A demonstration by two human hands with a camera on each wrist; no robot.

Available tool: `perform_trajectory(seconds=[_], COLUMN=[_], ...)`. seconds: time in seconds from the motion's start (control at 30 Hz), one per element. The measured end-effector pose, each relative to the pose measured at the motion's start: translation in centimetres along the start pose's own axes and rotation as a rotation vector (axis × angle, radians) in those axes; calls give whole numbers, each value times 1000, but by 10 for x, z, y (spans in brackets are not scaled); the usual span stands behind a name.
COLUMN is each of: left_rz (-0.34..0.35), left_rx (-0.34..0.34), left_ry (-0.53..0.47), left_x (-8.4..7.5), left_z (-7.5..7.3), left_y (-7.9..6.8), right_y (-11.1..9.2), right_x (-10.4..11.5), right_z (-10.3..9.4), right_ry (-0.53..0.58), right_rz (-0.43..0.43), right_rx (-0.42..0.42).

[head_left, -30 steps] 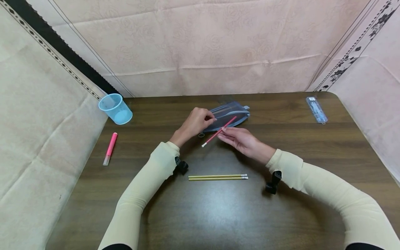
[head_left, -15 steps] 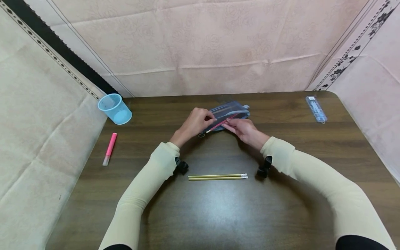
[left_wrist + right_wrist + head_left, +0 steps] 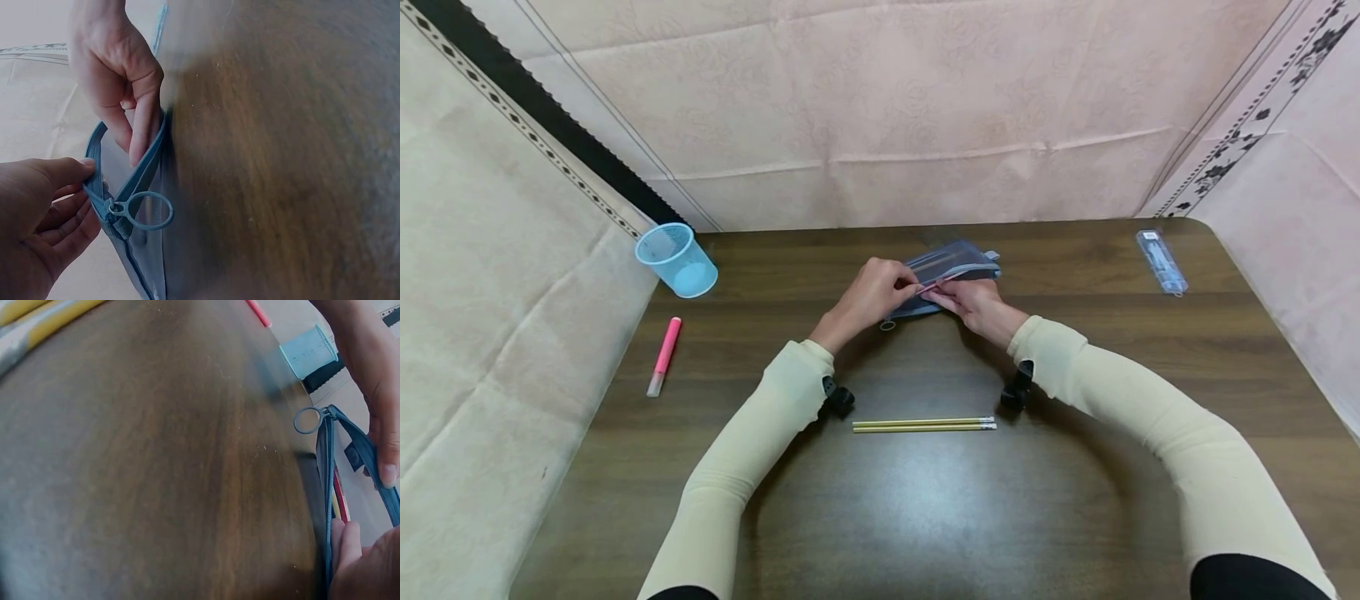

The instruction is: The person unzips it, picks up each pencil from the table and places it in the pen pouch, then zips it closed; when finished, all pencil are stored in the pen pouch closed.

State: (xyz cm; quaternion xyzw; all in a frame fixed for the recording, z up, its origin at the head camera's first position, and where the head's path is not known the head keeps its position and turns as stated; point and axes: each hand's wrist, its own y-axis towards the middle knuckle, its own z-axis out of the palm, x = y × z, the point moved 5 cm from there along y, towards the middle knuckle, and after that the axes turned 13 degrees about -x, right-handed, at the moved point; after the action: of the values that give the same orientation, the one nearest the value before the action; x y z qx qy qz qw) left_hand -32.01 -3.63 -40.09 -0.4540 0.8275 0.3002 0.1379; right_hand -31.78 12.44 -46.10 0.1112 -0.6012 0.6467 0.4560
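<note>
See-through blue pouch (image 3: 953,257) slants lengthwise, near-left to far-right. Left hand (image 3: 871,296) pinches its rim (image 3: 94,147); right hand (image 3: 972,303), can't tell from here.

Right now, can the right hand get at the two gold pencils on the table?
Likely yes, though not at once: the right hand dips into the open blue pouch and would need to come out first. Nothing covers the gold pencils, and nothing seems to stand between.

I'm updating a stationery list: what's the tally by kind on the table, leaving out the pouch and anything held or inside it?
Yellow pencils: 2
Pink marker: 1
Light-blue cup: 1
Blue packet: 1
Total: 5
</note>
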Motion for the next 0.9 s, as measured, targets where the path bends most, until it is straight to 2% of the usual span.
perform_trajectory(seconds=[0.3,0.5,0.6,0.67,0.77,0.83,0.9], left_rz=[1,6,8,11,20,28,32], left_rx=[5,2,-3,2,4,1,-4], left_ry=[-2,-12,-19,-19,-15,-12,-11], left_x=[-1,-1,-1,-1,-2,-3,-3], left_z=[0,0,0,1,2,3,3], left_y=[-1,0,1,0,0,0,1], right_y=[-10,-36,-49,-57,-68,-76,-88], right_x=[-2,-11,-18,-23,-30,-33,-36], right_z=[-6,-7,-5,-4,-1,2,7], right_ry=[-57,-79,-138,-232,-454,-655,-874], right_rz=[15,22,-13,-72,-223,-387,-601], right_rx=[7,102,164,204,287,379,490])
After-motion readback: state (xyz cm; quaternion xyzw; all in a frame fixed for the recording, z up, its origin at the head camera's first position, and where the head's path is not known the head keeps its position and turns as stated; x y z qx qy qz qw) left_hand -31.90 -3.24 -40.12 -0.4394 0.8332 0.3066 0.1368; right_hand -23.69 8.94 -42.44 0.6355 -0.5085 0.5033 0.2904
